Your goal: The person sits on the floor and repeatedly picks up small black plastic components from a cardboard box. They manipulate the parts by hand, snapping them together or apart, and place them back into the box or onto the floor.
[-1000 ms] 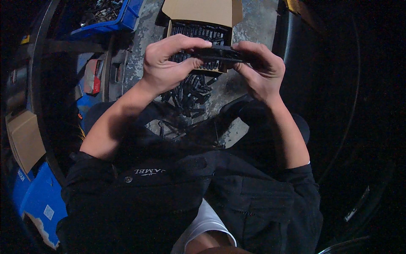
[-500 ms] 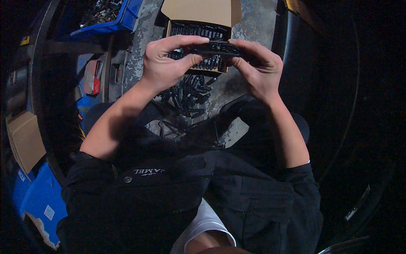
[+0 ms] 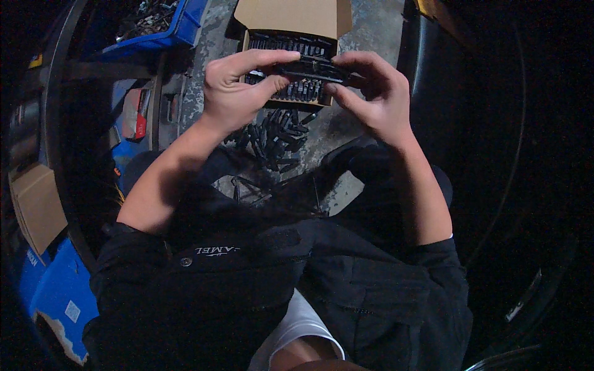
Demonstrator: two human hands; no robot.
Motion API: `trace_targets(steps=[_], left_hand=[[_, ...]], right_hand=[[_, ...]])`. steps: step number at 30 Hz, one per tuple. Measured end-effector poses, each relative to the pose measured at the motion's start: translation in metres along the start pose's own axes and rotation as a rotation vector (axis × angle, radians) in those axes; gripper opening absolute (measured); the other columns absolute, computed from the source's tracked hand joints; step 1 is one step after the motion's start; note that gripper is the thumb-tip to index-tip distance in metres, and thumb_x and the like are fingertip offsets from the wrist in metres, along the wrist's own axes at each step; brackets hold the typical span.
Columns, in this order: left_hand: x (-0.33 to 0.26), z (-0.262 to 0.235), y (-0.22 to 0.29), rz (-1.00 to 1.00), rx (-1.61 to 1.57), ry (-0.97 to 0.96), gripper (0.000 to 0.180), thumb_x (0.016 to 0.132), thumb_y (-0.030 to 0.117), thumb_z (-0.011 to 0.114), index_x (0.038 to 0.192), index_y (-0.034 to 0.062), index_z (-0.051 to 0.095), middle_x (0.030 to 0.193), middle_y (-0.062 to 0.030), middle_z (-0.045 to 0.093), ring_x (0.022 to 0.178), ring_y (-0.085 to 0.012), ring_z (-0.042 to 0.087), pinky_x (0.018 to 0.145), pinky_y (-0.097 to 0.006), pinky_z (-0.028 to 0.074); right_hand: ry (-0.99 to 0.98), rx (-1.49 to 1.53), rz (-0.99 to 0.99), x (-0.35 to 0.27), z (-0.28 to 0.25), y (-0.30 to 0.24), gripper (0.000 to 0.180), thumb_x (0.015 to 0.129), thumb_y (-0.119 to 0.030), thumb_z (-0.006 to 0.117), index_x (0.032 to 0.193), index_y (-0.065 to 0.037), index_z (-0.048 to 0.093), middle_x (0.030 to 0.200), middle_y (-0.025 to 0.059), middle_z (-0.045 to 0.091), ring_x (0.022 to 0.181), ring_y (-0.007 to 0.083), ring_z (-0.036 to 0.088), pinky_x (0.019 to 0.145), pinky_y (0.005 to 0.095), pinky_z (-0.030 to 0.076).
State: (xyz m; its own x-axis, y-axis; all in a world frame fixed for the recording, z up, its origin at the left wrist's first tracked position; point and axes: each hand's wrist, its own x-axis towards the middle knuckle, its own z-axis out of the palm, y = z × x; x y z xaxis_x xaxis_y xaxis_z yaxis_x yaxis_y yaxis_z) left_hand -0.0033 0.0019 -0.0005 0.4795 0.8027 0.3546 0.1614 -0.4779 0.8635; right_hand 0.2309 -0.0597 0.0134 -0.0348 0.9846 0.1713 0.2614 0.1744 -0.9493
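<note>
My left hand point(image 3: 235, 89) and my right hand point(image 3: 380, 102) hold a long black part point(image 3: 317, 73) level between them, thumbs below and forefingers above. It may be a few narrow pieces side by side; the dark surface makes this hard to tell. Right beneath the hands stands an open cardboard box point(image 3: 288, 13) with rows of small black parts point(image 3: 303, 91) in it. Both hands and the held part cover the middle of those rows. A loose heap of similar black parts point(image 3: 275, 139) lies on the floor between the box and my legs.
At the far left is a blue bin point(image 3: 185, 28) of mixed small metal pieces. A red and grey box point(image 3: 135, 114) and a folded piece of cardboard point(image 3: 38, 207) are on the left. A dark rounded edge point(image 3: 421, 62) bounds the worn grey floor point(image 3: 377, 43) on the right.
Both hands have shifted slightly left with the black part. The part's right end now dips a little, and more of the box's rows shows below it.
</note>
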Motion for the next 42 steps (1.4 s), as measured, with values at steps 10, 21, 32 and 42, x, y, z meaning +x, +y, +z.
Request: trace_targets(steps=[10, 21, 32, 42], left_hand=[[0.004, 0.004, -0.007, 0.216, 0.015, -0.056, 0.036, 0.071, -0.007, 0.074, 0.105, 0.0069, 0.075, 0.1, -0.0105, 0.075, 0.091, -0.0217, 0.073, 0.079, -0.03, 0.057], [0.006, 0.006, -0.004, 0.245, 0.053, -0.047, 0.037, 0.07, -0.008, 0.075, 0.104, 0.0057, 0.074, 0.099, -0.0116, 0.074, 0.089, -0.0236, 0.073, 0.077, -0.03, 0.058], [0.003, 0.008, -0.004, 0.168, 0.021, -0.065, 0.035, 0.073, -0.008, 0.073, 0.106, 0.0051, 0.074, 0.1, -0.0117, 0.074, 0.089, -0.0204, 0.073, 0.078, -0.028, 0.058], [0.004, 0.009, 0.001, 0.025, 0.011, -0.088, 0.035, 0.075, -0.007, 0.071, 0.107, 0.0064, 0.074, 0.101, -0.0103, 0.074, 0.089, -0.0188, 0.072, 0.079, -0.028, 0.057]], right_hand=[[-0.118, 0.177, 0.172, 0.003, -0.001, 0.0, 0.03, 0.089, -0.02, 0.074, 0.113, -0.002, 0.069, 0.092, 0.0033, 0.07, 0.081, 0.0098, 0.064, 0.074, 0.025, 0.052], [-0.166, 0.193, 0.271, 0.003, -0.002, 0.0, 0.028, 0.093, -0.023, 0.07, 0.11, -0.001, 0.072, 0.093, 0.0033, 0.071, 0.084, 0.0081, 0.062, 0.074, 0.0243, 0.05], [-0.198, 0.209, 0.284, 0.004, -0.004, -0.004, 0.026, 0.09, -0.02, 0.073, 0.106, 0.001, 0.072, 0.091, 0.0019, 0.07, 0.083, 0.0071, 0.06, 0.075, 0.0236, 0.05], [-0.116, 0.02, 0.284, 0.002, -0.002, -0.008, 0.028, 0.09, -0.022, 0.074, 0.105, 0.001, 0.071, 0.089, 0.0022, 0.071, 0.079, 0.007, 0.061, 0.072, 0.0231, 0.05]])
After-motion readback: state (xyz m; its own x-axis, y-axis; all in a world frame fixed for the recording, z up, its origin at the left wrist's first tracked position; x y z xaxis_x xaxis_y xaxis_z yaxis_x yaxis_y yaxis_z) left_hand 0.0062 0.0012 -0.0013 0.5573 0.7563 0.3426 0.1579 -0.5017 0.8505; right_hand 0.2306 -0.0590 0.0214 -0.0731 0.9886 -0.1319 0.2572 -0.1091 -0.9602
